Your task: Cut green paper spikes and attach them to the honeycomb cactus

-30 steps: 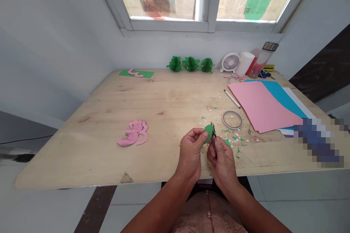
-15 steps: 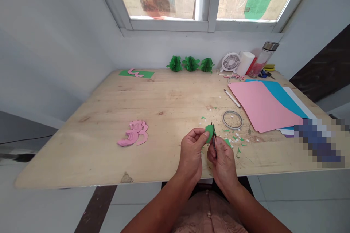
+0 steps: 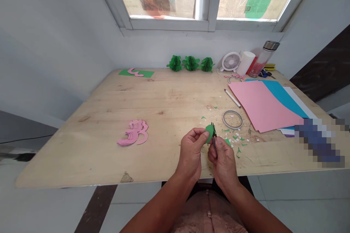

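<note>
Pinched in my left hand (image 3: 193, 147) is a small rounded piece of green paper (image 3: 209, 131). My right hand (image 3: 222, 154) is closed round the handles of dark scissors (image 3: 214, 134), whose blades point away from me and meet the right edge of the green paper. Both hands are close together above the near part of the wooden table (image 3: 164, 160). Green and white paper scraps (image 3: 238, 139) lie scattered just right of and beyond my hands.
Curved pink paper cutouts (image 3: 133, 134) lie to the left. A tape roll (image 3: 232, 119), a pen (image 3: 232, 98) and stacked coloured sheets (image 3: 265, 105) are to the right. Along the back stand green paper trees (image 3: 190, 63), a small fan (image 3: 230, 62) and a bottle (image 3: 264, 59).
Hardly anything differs. The green paper has turned very slightly at the scissor blades, while both hands stay in nearly the same place.
</note>
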Demonstrator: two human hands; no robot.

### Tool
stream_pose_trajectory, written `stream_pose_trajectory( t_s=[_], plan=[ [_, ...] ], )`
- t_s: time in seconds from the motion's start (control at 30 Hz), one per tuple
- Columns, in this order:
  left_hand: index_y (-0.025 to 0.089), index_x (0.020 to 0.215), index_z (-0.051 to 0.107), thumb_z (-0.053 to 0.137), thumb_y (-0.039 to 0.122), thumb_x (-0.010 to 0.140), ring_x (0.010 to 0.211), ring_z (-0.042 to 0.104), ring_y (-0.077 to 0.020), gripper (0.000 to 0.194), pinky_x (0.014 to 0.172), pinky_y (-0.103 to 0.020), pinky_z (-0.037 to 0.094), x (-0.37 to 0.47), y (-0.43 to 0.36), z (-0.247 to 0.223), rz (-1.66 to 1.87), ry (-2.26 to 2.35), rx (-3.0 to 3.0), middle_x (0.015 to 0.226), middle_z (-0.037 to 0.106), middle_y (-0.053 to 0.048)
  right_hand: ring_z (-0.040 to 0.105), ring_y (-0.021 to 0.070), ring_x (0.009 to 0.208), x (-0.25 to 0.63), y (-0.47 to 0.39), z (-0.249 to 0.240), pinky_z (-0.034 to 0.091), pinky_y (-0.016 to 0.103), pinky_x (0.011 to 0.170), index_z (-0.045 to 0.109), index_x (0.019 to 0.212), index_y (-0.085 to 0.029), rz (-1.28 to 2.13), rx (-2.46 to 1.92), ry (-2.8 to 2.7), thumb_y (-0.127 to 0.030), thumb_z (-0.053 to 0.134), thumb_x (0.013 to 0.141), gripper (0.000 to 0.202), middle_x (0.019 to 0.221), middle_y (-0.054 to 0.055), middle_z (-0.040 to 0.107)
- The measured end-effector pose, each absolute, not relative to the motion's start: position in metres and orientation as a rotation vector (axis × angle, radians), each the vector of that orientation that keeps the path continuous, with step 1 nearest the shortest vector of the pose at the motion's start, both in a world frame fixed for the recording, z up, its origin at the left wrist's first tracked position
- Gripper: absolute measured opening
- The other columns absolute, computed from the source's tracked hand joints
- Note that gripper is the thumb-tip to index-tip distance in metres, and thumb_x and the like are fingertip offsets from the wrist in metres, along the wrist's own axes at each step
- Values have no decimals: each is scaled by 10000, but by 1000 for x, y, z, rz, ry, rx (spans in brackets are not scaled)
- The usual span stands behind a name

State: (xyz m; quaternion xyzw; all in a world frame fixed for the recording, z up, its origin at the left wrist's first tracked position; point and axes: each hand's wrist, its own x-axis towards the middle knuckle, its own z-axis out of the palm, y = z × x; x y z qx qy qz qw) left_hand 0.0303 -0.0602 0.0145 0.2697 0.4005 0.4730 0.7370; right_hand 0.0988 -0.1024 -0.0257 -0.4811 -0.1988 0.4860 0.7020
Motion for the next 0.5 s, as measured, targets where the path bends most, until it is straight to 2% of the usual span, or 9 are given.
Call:
stream_pose_trajectory(
  t_s=[0.27, 0.5],
  plan=[
    [148, 723, 613, 711, 222, 684, 627, 541, -109, 128, 702, -255, 411, 28, -60, 13, 1025, 844, 631, 633, 611, 6, 210, 69, 430, 101, -104, -23, 163, 202, 381, 578, 707, -170, 1078, -1123, -474, -516, 592, 816, 363, 476, -89, 318],
    [153, 734, 618, 730, 232, 662, 656, 548, -120, 155, 713, -272, 414, 25, -58, 12, 1034, 863, 616, 685, 615, -3, 192, 73, 428, 102, -105, -25, 151, 203, 377, 594, 743, -170, 1103, -1151, -488, -540, 580, 808, 376, 476, -92, 291]
  ],
)
